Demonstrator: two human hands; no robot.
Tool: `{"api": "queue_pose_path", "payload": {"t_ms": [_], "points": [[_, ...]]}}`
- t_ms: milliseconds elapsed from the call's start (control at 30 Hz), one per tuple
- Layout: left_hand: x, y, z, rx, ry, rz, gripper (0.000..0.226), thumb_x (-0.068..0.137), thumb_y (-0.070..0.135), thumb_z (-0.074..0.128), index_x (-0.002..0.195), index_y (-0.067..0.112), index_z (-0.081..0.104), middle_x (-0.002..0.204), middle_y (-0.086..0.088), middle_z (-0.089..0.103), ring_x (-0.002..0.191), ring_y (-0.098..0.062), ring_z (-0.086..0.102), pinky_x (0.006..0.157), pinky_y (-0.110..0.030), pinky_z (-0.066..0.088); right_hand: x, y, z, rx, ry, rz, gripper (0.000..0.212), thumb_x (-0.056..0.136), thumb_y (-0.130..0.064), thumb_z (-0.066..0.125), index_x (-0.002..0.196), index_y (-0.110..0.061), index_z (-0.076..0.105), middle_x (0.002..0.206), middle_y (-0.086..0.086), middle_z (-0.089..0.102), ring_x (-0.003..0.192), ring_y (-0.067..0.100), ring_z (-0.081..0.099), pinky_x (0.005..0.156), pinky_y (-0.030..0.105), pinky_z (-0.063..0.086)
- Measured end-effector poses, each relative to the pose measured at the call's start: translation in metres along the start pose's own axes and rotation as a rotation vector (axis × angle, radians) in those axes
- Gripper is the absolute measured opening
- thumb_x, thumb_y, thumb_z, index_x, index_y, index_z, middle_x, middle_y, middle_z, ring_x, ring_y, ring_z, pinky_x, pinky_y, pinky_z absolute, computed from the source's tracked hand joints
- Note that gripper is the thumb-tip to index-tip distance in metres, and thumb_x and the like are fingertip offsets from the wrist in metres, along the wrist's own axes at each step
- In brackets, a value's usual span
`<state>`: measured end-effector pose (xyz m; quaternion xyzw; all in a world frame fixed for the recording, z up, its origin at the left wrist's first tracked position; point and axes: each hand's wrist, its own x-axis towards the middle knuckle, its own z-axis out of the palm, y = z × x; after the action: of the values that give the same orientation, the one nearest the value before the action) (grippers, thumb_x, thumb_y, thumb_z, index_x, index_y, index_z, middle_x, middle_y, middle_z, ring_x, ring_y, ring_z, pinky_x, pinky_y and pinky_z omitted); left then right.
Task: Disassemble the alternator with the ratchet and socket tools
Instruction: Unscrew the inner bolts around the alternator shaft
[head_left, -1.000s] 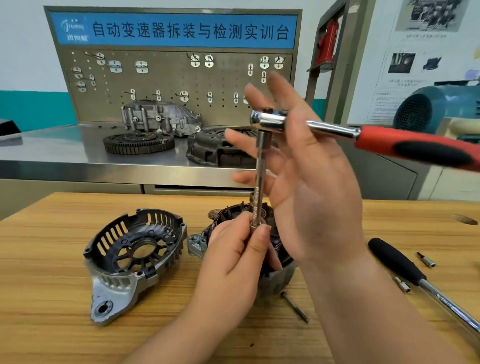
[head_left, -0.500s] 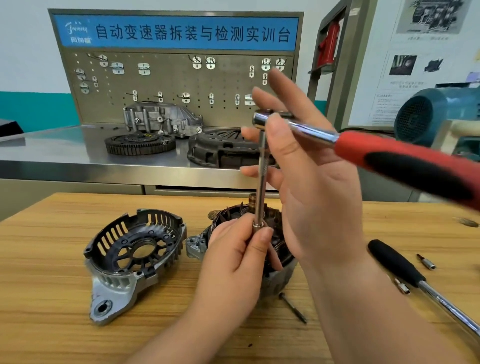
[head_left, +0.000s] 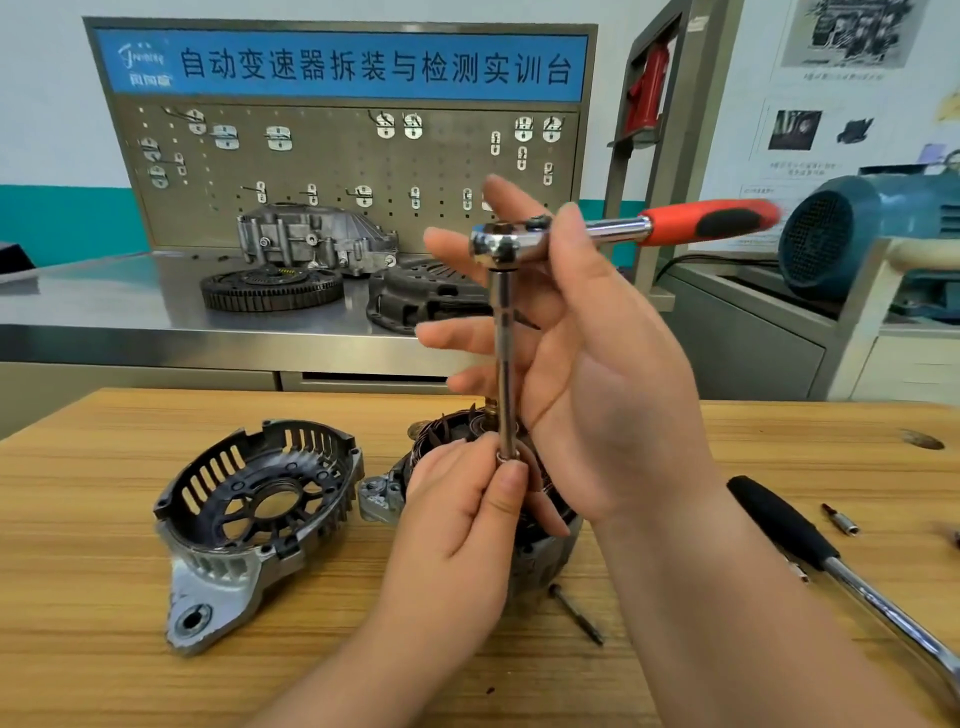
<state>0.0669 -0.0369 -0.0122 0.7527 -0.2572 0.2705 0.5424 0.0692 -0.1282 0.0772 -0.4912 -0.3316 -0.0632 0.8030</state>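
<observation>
head view: the ratchet (head_left: 623, 228) handle has swung back, away from the camera. the right hand (head_left: 597, 389) grip pinches its head, fingers splayed. the left hand (head_left: 457, 525) grip pinches the extension (head_left: 503, 364) foot on the alternator (head_left: 543, 558), mid-bench (head_left: 104, 597). probably another loosening stroke.

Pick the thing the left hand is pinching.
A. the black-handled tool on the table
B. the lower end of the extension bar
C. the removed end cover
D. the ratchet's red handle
B: the left hand pinches the lower end of the extension bar just above the alternator, while the right hand holds the ratchet near its head.
</observation>
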Motion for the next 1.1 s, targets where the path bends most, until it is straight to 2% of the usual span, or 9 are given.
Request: {"api": "queue_pose_path", "payload": {"t_ms": [200, 400, 500, 567, 733, 833, 933, 1033, 1100], "points": [[-0.001, 0.002, 0.005, 0.066, 0.009, -0.078, 0.026, 0.089, 0.048, 0.036, 0.081, 0.038, 0.057, 0.078, 0.022, 0.060, 0.087, -0.002, 0.051, 0.071, -0.025, 0.033, -0.002, -0.001, 0.004, -0.292, 0.035, -0.306, 0.032, 0.092, -0.016, 0.052, 0.120, -0.031, 0.059, 0.122, -0.004, 0.065, 0.088, 0.015, 0.069, 0.062, 0.022, 0.053], [0.001, 0.004, 0.002, -0.066, 0.003, -0.080, 0.026, 0.088, 0.052, 0.034, 0.088, 0.053, 0.060, 0.096, 0.025, 0.066, 0.098, 0.000, 0.057, 0.090, -0.037, 0.044, -0.001, -0.002, 0.002, 0.039, 0.024, -0.042, 0.034, 0.097, -0.033, 0.039, 0.124, -0.022, 0.056, 0.118, -0.003, 0.069, 0.072, 0.019, 0.070, 0.056, 0.023, 0.052], [0.000, 0.003, 0.001, -0.050, -0.032, -0.029, 0.026, 0.091, 0.050, 0.032, 0.098, 0.040, 0.055, 0.095, 0.026, 0.064, 0.094, 0.002, 0.056, 0.085, -0.034, 0.042, 0.000, -0.008, -0.003, 0.218, -0.021, 0.104, 0.040, 0.101, -0.038, 0.027, 0.123, -0.014, 0.051, 0.104, -0.003, 0.073, 0.065, 0.015, 0.069, 0.054, 0.022, 0.050], [-0.001, -0.001, 0.001, 0.002, -0.040, -0.011, 0.034, 0.090, 0.052, 0.030, 0.099, 0.029, 0.054, 0.093, 0.015, 0.060, 0.091, -0.003, 0.052, 0.082, -0.031, 0.040, 0.000, -0.010, -0.004, 0.256, -0.047, 0.148, 0.042, 0.100, -0.039, 0.026, 0.122, -0.013, 0.050, 0.097, -0.002, 0.074, 0.062, 0.014, 0.069, 0.053, 0.021, 0.049], [-0.001, -0.003, 0.003, 0.009, 0.009, -0.008, 0.048, 0.089, 0.048, 0.034, 0.088, 0.010, 0.063, 0.084, 0.006, 0.059, 0.086, -0.010, 0.053, 0.080, -0.037, 0.044, -0.001, -0.005, 0.002, 0.158, -0.017, 0.063, 0.029, 0.092, -0.035, 0.050, 0.114, -0.020, 0.060, 0.101, -0.001, 0.073, 0.073, 0.016, 0.069, 0.055, 0.022, 0.051], [0.000, -0.002, 0.004, -0.016, 0.029, -0.069, 0.033, 0.086, 0.051, 0.036, 0.094, 0.035, 0.064, 0.095, 0.018, 0.064, 0.099, -0.008, 0.057, 0.087, -0.041, 0.046, -0.003, -0.003, 0.006, -0.028, 0.043, -0.084, 0.021, 0.089, -0.024, 0.054, 0.106, -0.028, 0.067, 0.107, -0.006, 0.071, 0.085, 0.016, 0.067, 0.060, 0.024, 0.052], [0.000, -0.004, 0.004, -0.035, 0.019, -0.101, 0.030, 0.084, 0.055, 0.036, 0.090, 0.041, 0.062, 0.086, 0.018, 0.064, 0.095, -0.015, 0.058, 0.084, -0.046, 0.048, -0.005, -0.002, 0.009, -0.156, 0.087, -0.252, 0.022, 0.090, -0.015, 0.055, 0.104, -0.026, 0.067, 0.102, -0.010, 0.071, 0.087, 0.015, 0.067, 0.065, 0.026, 0.053], [0.001, -0.004, 0.004, -0.012, 0.006, -0.085, 0.043, 0.083, 0.059, 0.036, 0.086, 0.026, 0.063, 0.079, 0.010, 0.062, 0.088, -0.017, 0.057, 0.077, -0.045, 0.048, -0.003, -0.001, 0.008, -0.096, 0.117, -0.217, 0.023, 0.092, -0.020, 0.051, 0.111, -0.024, 0.064, 0.111, -0.006, 0.071, 0.084, 0.017, 0.069, 0.064, 0.025, 0.055], [0.001, -0.003, 0.003, 0.002, 0.006, -0.073, 0.040, 0.084, 0.058, 0.035, 0.081, 0.026, 0.060, 0.075, 0.011, 0.059, 0.083, -0.012, 0.054, 0.071, -0.038, 0.044, -0.001, -0.002, 0.004, 0.022, 0.141, -0.113, 0.024, 0.094, -0.028, 0.049, 0.114, -0.023, 0.060, 0.113, -0.003, 0.071, 0.078, 0.019, 0.071, 0.060, 0.024, 0.055]]}}
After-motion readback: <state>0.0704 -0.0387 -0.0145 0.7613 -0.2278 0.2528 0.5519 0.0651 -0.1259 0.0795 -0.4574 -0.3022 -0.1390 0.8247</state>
